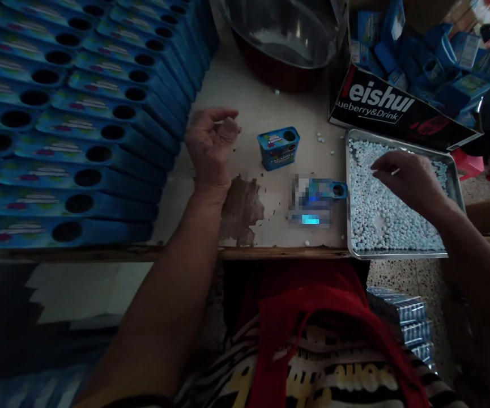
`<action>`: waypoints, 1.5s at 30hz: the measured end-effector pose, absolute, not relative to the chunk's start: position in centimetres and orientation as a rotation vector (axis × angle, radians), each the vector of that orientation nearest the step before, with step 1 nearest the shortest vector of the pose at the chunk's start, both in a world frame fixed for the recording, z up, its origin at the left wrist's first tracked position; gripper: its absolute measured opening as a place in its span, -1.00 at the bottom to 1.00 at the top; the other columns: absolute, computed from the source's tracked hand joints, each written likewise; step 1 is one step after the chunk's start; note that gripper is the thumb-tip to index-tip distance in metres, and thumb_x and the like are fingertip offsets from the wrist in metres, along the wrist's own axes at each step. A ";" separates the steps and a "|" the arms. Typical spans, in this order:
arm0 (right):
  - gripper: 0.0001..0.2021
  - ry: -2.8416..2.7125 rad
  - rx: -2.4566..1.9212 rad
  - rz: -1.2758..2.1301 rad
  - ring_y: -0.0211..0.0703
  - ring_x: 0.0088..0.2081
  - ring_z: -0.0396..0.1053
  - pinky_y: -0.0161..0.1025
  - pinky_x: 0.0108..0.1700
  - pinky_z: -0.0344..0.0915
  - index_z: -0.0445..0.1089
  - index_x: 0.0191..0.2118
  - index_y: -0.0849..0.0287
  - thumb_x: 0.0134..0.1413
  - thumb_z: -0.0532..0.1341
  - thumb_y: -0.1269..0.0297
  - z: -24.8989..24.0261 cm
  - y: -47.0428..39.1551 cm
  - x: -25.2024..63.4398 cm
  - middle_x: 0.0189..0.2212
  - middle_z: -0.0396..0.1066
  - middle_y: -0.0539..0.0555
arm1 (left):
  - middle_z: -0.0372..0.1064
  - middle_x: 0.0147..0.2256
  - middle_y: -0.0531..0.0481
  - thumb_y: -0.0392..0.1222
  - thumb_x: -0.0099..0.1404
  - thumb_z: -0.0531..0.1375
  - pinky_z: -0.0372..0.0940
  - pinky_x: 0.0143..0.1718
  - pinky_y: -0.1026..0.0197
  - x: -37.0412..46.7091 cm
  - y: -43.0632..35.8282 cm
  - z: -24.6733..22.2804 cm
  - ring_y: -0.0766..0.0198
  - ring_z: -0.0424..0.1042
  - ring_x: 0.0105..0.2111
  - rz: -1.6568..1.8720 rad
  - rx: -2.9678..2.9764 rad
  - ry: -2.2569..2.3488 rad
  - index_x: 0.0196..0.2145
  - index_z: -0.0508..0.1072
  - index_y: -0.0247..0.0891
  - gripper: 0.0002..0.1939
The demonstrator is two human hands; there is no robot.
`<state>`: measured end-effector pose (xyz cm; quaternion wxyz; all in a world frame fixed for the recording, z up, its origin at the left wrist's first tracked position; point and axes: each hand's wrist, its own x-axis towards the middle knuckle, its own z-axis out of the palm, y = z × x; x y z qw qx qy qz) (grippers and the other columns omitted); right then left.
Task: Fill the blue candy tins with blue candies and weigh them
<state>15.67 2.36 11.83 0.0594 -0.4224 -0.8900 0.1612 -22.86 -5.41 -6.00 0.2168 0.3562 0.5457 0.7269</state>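
My left hand (213,144) is over the table beside the stacked blue boxes, its fingers curled in; I see nothing in it. Above a metal tray (355,133) of small pale pellets (367,209), my right hand (412,173) has its fingertips pinched together. Whether they hold any pellets is too small to tell. Between my hands stands a small blue box (278,156), upright, with a dark round spot on its top. Nearer the table edge, left of the tray, lies a small blue item (339,190), partly hidden by a blurred patch.
Rows of blue boxes (113,175) fill the left side. A large metal bowl (287,56) stands at the back. A black carton (397,107) of loose blue boxes is behind the tray. Stray pellets (320,137) dot the table (185,209). Wrapped packs (414,323) lie below, right.
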 end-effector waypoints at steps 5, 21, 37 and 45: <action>0.17 -3.104 -1.475 0.309 0.73 0.49 0.17 0.51 0.35 0.34 0.21 0.57 0.15 -0.05 0.63 -0.20 4.8 0.2 24.4 0.54 0.12 0.56 | 0.48 -0.10 -0.15 0.79 0.14 0.24 0.39 -0.09 0.06 -23.5 -4.8 -6.0 0.23 0.45 -0.26 2.122 0.782 1.453 -0.12 0.52 -0.25 -0.05; -0.64 -1.648 -1.664 1.653 -0.20 -0.41 0.35 -0.25 -0.38 0.31 0.49 -0.34 0.10 0.07 0.50 -0.07 3.1 1.7 23.6 -0.41 0.44 0.05 | 0.58 -0.26 0.02 0.74 0.03 0.34 0.30 -0.24 0.17 -24.9 -4.1 -7.6 0.34 0.44 -0.32 2.056 0.766 1.599 -0.15 0.54 -0.21 -0.09; -0.57 -1.987 -1.145 1.723 -0.33 -0.50 0.14 -0.31 -0.46 0.04 0.52 -0.23 0.16 0.20 0.52 -0.14 9.8 -0.3 12.7 -0.54 0.29 -0.10 | 0.59 -0.33 0.01 0.47 0.10 0.52 0.37 -0.25 0.19 -24.1 -4.5 -5.5 0.34 0.46 -0.39 2.113 0.755 1.440 -0.21 0.58 -0.29 -0.27; -0.69 -2.562 -1.054 1.213 -0.16 -0.28 0.39 -0.20 -0.19 0.25 0.68 0.08 0.16 0.28 0.37 0.28 11.1 -1.2 10.9 -0.32 0.55 0.02 | 0.58 -0.33 0.07 0.02 0.40 0.51 0.41 -0.19 0.19 -23.9 -4.4 -4.7 0.35 0.43 -0.38 1.994 0.722 1.549 -0.18 0.54 -0.27 -0.66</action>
